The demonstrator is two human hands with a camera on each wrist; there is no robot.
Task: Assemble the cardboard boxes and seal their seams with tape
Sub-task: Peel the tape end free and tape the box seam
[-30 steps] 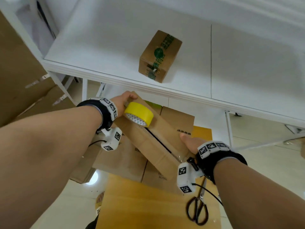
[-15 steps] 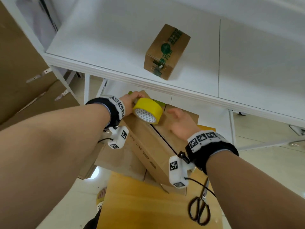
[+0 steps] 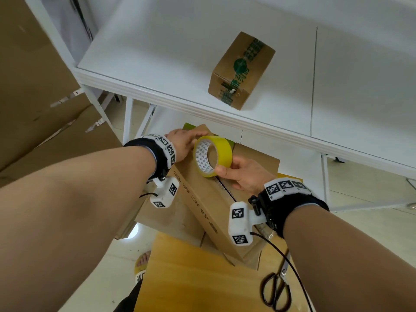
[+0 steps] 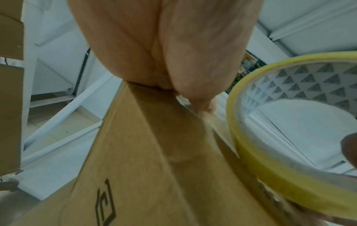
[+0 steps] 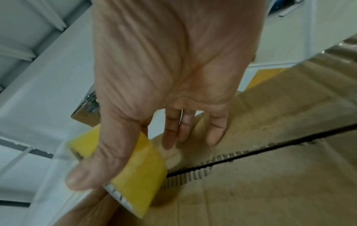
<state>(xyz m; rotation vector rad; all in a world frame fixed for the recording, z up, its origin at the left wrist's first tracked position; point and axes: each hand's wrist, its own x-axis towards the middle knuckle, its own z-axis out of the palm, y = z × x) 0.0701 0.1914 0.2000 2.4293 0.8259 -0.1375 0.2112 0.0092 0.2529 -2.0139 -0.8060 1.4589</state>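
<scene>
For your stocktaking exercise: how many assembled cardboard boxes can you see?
2: the green-taped box on the white table, and the box under the hands, below. Flat cardboard may hide more.

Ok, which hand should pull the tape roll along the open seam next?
Right, probably. The right hand already pinches the yellow tape roll at the seam, while the left hand presses on the far end of the cardboard box, steadying it.
</scene>
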